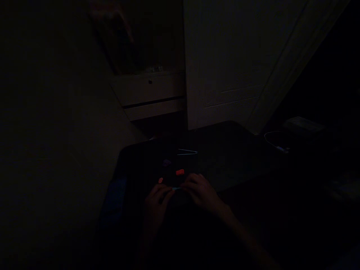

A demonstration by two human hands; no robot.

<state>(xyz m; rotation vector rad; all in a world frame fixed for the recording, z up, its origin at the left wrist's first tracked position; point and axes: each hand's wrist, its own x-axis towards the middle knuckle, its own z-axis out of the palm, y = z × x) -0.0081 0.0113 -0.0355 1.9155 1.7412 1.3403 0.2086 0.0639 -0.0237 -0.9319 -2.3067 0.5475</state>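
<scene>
The picture is very dark. Over the dark table, my left hand and my right hand face each other, fingers pinched. Between them stretches a small, thin, pale bluish piece, one end in each hand; its kind cannot be made out. Just beyond the fingers lies a small bright red-orange block-like piece. A smaller orange-pink piece rests by my left fingertips. Farther back are a dim purplish lump and a thin metallic V-shaped tool that looks like tweezers.
The dark table has rounded far corners. A bluish flat thing is at its left edge. A white cable and a pale box-like object lie at the right. Behind stand a drawer front and a pale panel.
</scene>
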